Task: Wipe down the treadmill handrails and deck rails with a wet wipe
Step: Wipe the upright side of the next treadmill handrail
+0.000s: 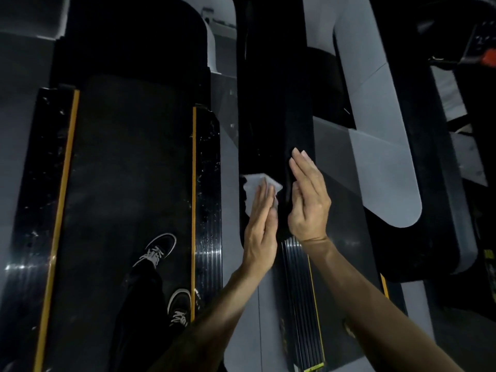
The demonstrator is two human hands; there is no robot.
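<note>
Black treadmill belt (128,183) — yellow-edged deck rails (43,183) flanking — carries two sneakers (161,248).

White wet wipe (259,183) is pressed flat against the black padded handrail (271,124), partly covered; black ribbed deck rails (208,205) seen below.

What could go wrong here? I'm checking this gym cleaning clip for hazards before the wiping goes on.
The left hand only presses the wipe flat against the black handrail with straight fingers, so the wipe could slip off and drop. The right hand also lies flat on the handrail, gripping nothing, while the shoes stand on the belt; a stumble seems possible.
</note>
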